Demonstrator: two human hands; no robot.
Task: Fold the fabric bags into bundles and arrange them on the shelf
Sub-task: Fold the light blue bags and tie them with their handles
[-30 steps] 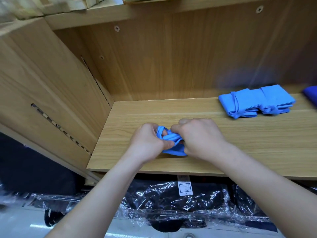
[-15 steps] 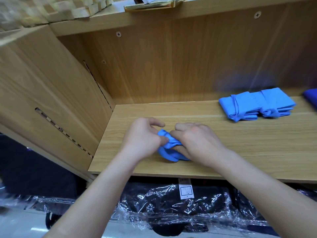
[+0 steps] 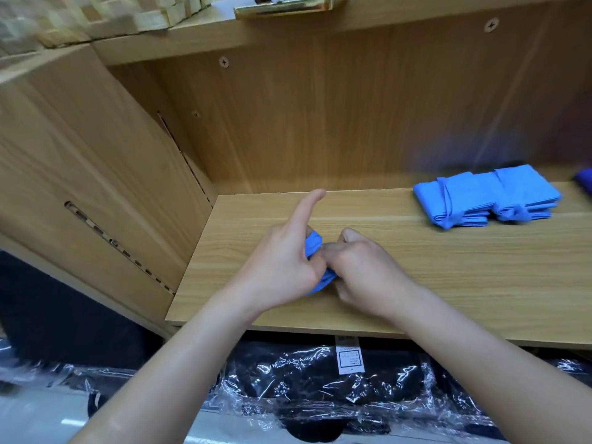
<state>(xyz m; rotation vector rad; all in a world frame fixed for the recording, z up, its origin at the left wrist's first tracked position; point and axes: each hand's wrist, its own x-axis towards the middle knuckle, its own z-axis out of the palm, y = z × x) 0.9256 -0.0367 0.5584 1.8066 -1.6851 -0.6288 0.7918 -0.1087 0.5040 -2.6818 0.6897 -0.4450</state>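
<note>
The left hand [image 3: 282, 267], forefinger stuck out straight, and the right hand [image 3: 368, 274] clamp together on a small crumpled blue fabric bag [image 3: 312, 245], held between them on the light wooden shelf [image 3: 448, 277] near its front edge. Two folded blue fabric bundles [image 3: 487, 200] lie well apart to the far right, so the right hand is probably the nearer for placing.

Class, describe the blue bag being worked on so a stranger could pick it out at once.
Find the wooden shelf. Near its front edge, the left hand and right hand grip a blue bag between them. Unlike the flat, tied bundles at the back right, it is scrunched and mostly covered.
</note>
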